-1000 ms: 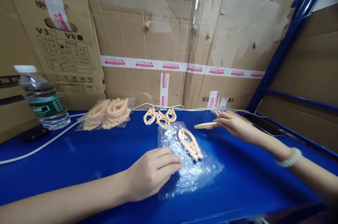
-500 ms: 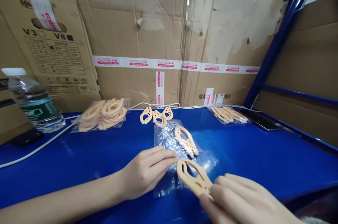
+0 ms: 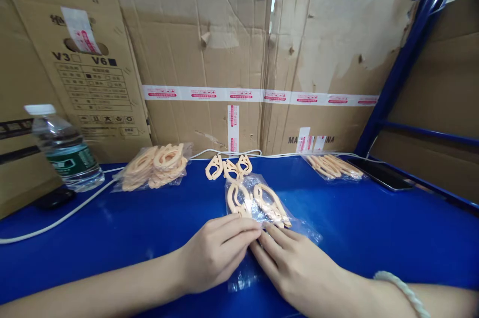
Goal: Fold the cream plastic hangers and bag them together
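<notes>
A clear plastic bag (image 3: 279, 220) lies on the blue table (image 3: 374, 238) in front of me. Inside it two peach plastic hanger-shaped pieces sit side by side, one on the left (image 3: 235, 199) and one on the right (image 3: 271, 204). My left hand (image 3: 219, 253) has its fingers curled together, pinching the near left edge of the bag. My right hand (image 3: 295, 265) lies beside it with fingers stretched flat on the bag's near end, fingertips just below the pieces. The two hands touch at the fingertips.
Three loose peach pieces (image 3: 228, 167) lie behind the bag. A full bag of pieces (image 3: 155, 165) sits at the left and another (image 3: 335, 165) at the right beside a phone (image 3: 385, 176). There is also a water bottle (image 3: 65, 151), a white cable (image 3: 56, 219), cardboard boxes (image 3: 209, 58) behind and a blue post (image 3: 404, 53).
My right hand brought a peach piece from the far right bag, slid it into the clear bag beside the first one and let go; it now lies flat. My left hand stayed on the bag.
</notes>
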Tool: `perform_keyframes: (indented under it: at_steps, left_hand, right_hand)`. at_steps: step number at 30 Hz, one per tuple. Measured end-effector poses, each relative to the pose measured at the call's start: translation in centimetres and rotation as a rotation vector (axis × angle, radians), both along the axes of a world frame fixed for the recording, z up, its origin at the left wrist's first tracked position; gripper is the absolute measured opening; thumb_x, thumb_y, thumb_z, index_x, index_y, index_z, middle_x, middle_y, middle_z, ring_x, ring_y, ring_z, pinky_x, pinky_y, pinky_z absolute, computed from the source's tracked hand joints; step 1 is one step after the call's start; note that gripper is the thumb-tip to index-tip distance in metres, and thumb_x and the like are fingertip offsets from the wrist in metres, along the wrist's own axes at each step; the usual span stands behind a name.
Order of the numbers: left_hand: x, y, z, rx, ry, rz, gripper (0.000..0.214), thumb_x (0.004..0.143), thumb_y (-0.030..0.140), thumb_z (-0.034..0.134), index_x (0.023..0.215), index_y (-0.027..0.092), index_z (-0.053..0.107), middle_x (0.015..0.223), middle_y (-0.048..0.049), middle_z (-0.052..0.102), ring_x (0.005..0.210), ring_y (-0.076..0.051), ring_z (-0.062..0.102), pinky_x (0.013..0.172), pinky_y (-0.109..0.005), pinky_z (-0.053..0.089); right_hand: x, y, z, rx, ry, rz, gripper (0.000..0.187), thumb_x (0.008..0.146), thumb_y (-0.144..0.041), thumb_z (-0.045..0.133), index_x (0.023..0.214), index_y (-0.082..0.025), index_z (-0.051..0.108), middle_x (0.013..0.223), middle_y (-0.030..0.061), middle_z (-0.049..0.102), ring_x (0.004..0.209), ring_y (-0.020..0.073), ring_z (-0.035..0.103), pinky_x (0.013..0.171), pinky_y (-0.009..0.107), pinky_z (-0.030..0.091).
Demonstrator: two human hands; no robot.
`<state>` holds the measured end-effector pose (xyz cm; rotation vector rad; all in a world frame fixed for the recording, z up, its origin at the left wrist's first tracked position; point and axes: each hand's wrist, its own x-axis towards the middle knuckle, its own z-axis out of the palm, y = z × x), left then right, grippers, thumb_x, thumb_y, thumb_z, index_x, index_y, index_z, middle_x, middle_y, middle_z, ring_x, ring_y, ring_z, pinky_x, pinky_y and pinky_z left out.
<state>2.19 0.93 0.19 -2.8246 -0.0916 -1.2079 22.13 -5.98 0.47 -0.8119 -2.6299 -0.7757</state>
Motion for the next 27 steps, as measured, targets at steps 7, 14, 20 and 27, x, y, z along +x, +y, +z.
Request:
perform_keyframes:
  at_steps: [7,14,20,27]
  left_hand:
    - [-0.1,-0.1,0.3,0.028,0.038,-0.007,0.026,0.084,0.000,0.053,0.106,0.004,0.065,0.100,-0.0144,0.072,0.089,-0.023,0.066,0.079,-0.035,0.058]
    - [0.0,-0.1,1.0,0.049,0.019,-0.014,0.023,0.084,-0.002,0.052,0.101,0.003,0.067,0.095,-0.0147,0.073,0.086,-0.023,0.066,0.078,-0.035,0.059]
    - [0.0,-0.2,1.1,0.066,0.008,-0.020,0.021,0.087,0.001,0.051,0.100,0.003,0.067,0.093,-0.0139,0.074,0.083,-0.023,0.067,0.076,-0.034,0.060]
    - [-0.1,-0.1,1.1,0.079,0.015,-0.001,0.022,0.089,0.002,0.048,0.102,0.007,0.066,0.093,-0.0124,0.074,0.086,-0.021,0.067,0.077,-0.033,0.060]
  right_hand:
    - [2.6,5.3,6.7,-0.130,0.340,0.065,0.027,0.085,-0.005,0.040,0.090,-0.010,0.066,0.076,0.0094,0.061,0.069,0.0182,0.054,0.061,0.030,0.046]
    - [3.0,20.8,4.8,-0.399,0.057,-0.089,0.068,0.070,0.009,0.046,0.134,-0.013,0.051,0.136,0.0156,0.054,0.129,0.0227,0.046,0.104,0.037,0.040]
    - [3.4,25.0,3.3,-0.488,-0.033,-0.139,0.064,0.067,0.007,0.054,0.128,-0.011,0.057,0.127,0.0164,0.062,0.122,0.0253,0.055,0.100,0.034,0.043]
    - [7.5,22.6,4.0,-0.570,-0.032,-0.325,0.048,0.066,-0.004,0.063,0.113,-0.010,0.061,0.096,0.0144,0.072,0.083,0.0253,0.068,0.069,0.028,0.050]
